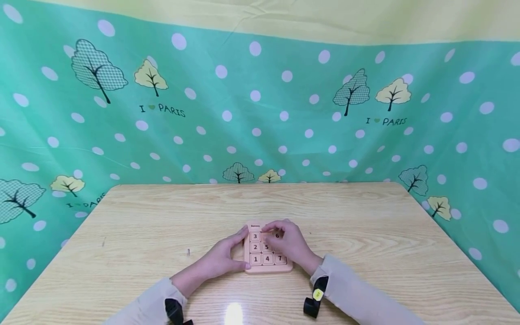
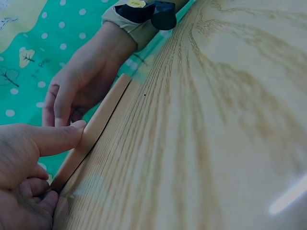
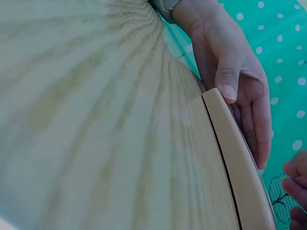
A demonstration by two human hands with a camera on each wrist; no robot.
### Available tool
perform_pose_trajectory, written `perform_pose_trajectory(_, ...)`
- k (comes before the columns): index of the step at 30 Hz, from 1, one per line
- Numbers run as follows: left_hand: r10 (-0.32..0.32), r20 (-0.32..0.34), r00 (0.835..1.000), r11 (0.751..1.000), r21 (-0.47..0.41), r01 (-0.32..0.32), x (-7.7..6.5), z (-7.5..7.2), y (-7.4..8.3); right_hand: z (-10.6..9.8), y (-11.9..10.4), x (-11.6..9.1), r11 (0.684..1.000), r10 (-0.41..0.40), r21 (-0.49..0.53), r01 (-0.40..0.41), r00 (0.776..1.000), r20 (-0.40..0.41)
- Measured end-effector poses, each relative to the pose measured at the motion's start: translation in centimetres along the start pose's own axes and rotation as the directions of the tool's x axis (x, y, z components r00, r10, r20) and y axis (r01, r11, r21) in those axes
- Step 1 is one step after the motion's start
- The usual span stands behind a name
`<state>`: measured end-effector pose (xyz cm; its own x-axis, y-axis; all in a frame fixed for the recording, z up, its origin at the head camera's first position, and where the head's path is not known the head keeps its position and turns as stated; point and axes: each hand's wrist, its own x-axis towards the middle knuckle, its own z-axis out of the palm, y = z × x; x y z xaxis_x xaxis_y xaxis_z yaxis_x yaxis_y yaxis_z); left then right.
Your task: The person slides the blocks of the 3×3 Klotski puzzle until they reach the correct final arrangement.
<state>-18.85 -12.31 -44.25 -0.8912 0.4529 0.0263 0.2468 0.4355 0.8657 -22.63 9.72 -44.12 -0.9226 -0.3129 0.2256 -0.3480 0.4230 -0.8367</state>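
A pink number slide puzzle lies flat on the table, its dark-numbered tiles facing up. My left hand holds its left side, thumb at the near corner and fingers toward the far corner. In the right wrist view the thumb of that left hand rests at the puzzle's edge. Over the upper right tiles is my right hand, its bent index finger and thumb near the top row between 3 and 6. It covers several tiles. The left wrist view shows this right hand reaching down behind the puzzle's side.
The wood-grain table spreads around the puzzle. A green dotted cloth hangs behind it and along its sides. Dark wrist cameras sit on both sleeves, one on the right. A small dark mark shows on the table at left.
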Motion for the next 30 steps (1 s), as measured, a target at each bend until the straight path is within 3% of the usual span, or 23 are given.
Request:
perform_pose_trajectory(12,0.009,-0.001,1.0,1.0,-0.01,-0.009,0.0,-0.1,-0.1,1.5,-1.0,0.8,0.998,-0.012,-0.058,0.016,0.998,0.068)
perform_pose_trajectory(30,0.011,0.01,1.0,1.0,-0.019,-0.011,0.0,-0.1,-0.2,2.5,-1.1,1.4,0.996,-0.033,-0.078,0.038,0.997,0.071)
